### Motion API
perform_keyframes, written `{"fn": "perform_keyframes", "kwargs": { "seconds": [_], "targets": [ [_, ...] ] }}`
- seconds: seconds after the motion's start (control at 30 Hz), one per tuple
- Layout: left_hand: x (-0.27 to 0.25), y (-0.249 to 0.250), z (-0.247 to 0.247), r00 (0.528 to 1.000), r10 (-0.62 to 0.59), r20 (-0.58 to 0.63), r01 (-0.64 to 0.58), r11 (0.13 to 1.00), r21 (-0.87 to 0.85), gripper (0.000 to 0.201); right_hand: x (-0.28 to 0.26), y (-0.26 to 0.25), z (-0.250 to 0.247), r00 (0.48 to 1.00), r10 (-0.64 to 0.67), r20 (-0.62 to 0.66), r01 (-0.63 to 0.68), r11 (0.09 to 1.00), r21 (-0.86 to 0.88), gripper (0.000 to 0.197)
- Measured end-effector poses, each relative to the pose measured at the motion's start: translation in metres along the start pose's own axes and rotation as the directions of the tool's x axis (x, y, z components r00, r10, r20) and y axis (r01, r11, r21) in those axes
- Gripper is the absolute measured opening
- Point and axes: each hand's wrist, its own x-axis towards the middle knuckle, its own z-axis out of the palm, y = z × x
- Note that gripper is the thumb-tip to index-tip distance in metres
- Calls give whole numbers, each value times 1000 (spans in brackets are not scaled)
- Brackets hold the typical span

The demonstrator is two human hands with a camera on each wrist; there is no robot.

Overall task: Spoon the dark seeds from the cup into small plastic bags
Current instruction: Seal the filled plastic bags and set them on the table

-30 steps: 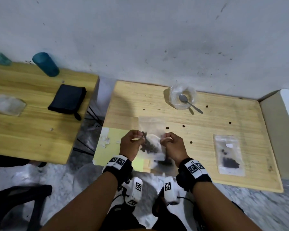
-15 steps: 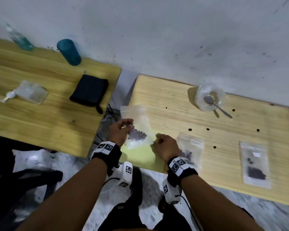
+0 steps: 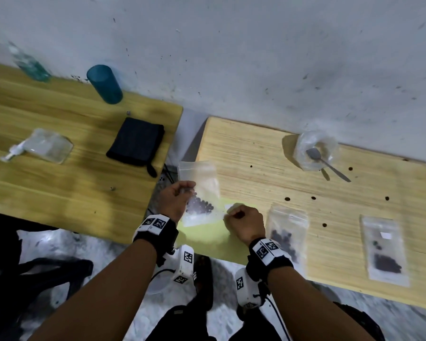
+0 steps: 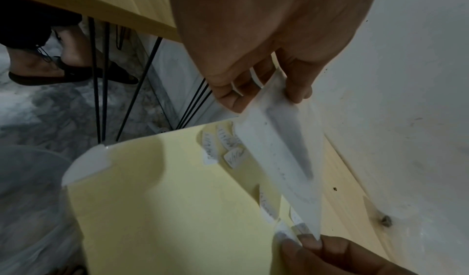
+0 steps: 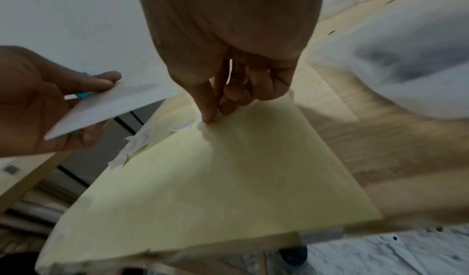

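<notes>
The left hand (image 3: 176,200) pinches a bag (image 3: 199,193) of seeds (image 3: 199,207), held over the tabletop's (image 3: 256,153) front left corner. The right hand (image 3: 245,222) pinches a white label (image 5: 203,121) on the yellow sheet (image 3: 207,236) there. Two filled bags (image 3: 287,230) lie along the front edge. The cup (image 3: 315,150), with the spoon (image 3: 326,163), stands at the back edge.
</notes>
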Motion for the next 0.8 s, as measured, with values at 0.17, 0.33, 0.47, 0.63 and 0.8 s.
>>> {"fn": "perform_keyframes", "kwargs": {
  "seconds": [0.17, 0.33, 0.47, 0.63, 0.8],
  "targets": [
    [-4, 11, 14, 999, 23, 36, -24, 1000, 8, 23, 2, -15, -28, 1000, 14, -22, -3, 910, 414, 20],
    [-15, 28, 44, 991, 88, 105, -101, 988, 120, 31, 4, -45, -64, 994, -104, -36, 108, 865, 489, 20],
    [-28, 45, 70, 968, 159, 193, -194, 965, 178, 35, 8, -59, -87, 986, -162, -26, 159, 908, 388, 20],
    [-42, 56, 96, 937, 208, 280, -262, 949, 172, 43, 16, -60, -106, 977, -198, -76, 210, 951, 225, 26],
    [-55, 58, 114, 939, 193, 285, -241, 960, 144, 47, 13, -59, -118, 967, -210, -147, 207, 978, -33, 24]
  ]
}}
